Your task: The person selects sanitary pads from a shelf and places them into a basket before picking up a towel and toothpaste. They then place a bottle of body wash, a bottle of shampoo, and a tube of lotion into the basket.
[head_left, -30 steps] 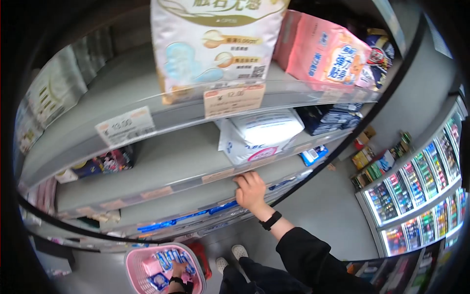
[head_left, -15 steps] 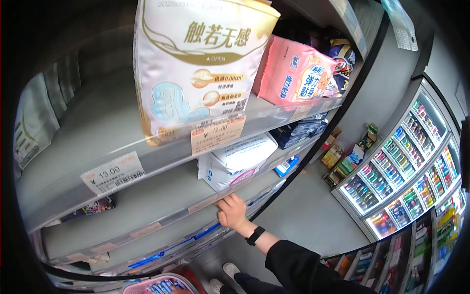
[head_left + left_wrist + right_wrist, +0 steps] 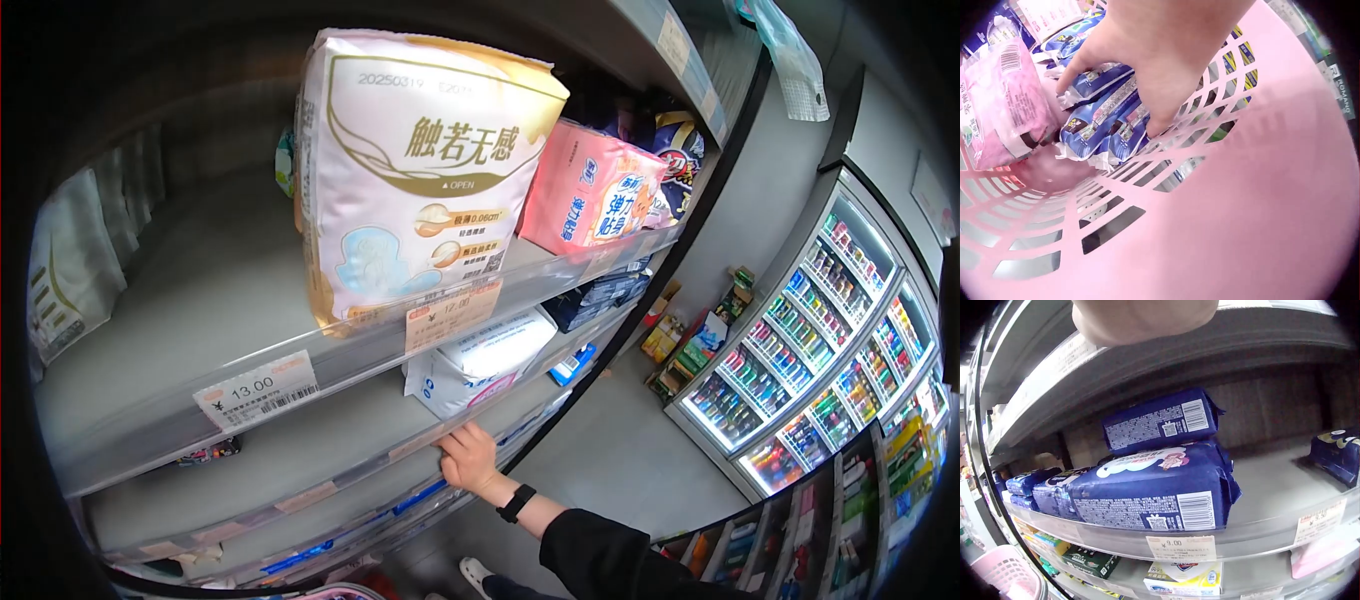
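In the head view my right hand (image 3: 468, 458) touches the front edge of a middle shelf (image 3: 370, 470), fingers bent, below a white wipes-like pack (image 3: 490, 365). The right wrist view shows part of this hand (image 3: 1144, 319) at the top, over a shelf with stacked dark blue packs (image 3: 1147, 490). In the left wrist view my left hand (image 3: 1160, 50) is inside a pink basket (image 3: 1247, 206), its digits spread across blue packets (image 3: 1107, 119); some fingers are hidden. A pink pack (image 3: 1010, 103) lies beside them.
A large white-and-gold pack (image 3: 420, 190) stands on the upper shelf beside a pink pack (image 3: 590, 190). Price tags (image 3: 255, 388) line the shelf edges. Lit drink coolers (image 3: 810, 330) and cartons (image 3: 690, 340) stand to the right, past the grey floor.
The head view has tilted up, so the upper shelf shows more and the basket has nearly left the bottom edge. My right hand has moved slightly left along the shelf edge.
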A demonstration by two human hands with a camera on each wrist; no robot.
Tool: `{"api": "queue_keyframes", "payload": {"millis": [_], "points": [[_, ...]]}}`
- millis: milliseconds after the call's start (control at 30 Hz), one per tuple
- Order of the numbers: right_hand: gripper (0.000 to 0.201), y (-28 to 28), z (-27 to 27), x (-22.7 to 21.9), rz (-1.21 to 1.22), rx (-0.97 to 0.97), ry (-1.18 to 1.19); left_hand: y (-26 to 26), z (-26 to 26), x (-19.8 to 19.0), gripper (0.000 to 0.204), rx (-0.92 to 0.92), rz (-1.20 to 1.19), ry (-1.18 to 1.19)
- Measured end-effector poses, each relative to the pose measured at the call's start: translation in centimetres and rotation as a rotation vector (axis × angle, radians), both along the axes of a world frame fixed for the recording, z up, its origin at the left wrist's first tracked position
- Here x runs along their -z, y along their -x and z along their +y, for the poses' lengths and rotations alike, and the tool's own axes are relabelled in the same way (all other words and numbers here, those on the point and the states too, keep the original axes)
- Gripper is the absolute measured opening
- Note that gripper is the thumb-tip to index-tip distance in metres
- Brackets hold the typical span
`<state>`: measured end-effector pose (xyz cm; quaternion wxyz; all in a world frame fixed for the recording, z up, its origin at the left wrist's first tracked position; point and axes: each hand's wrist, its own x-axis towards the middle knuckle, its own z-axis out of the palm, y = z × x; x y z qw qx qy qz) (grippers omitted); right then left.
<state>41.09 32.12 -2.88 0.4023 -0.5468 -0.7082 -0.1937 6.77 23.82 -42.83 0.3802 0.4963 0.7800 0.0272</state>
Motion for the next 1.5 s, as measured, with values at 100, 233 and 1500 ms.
{"api": "queue_keyframes", "payload": {"millis": [100, 233, 1500], "points": [[0.02, -0.1, 0.0, 0.4, -0.008, 0.01, 0.002, -0.6, 0.9, -0.4, 0.11, 0.029, 0.003, -0.039], [0.02, -0.1, 0.1, 0.2, -0.013, 0.008, -0.009, -1.7, 1.7, -0.9, 0.109, 0.045, 0.002, -0.087], [0.015, -0.4, 0.3, 0.4, 0.027, -0.039, -0.053, 7.4, -10.8, -5.3, 0.059, -0.125, -0.037, -0.258]]}}
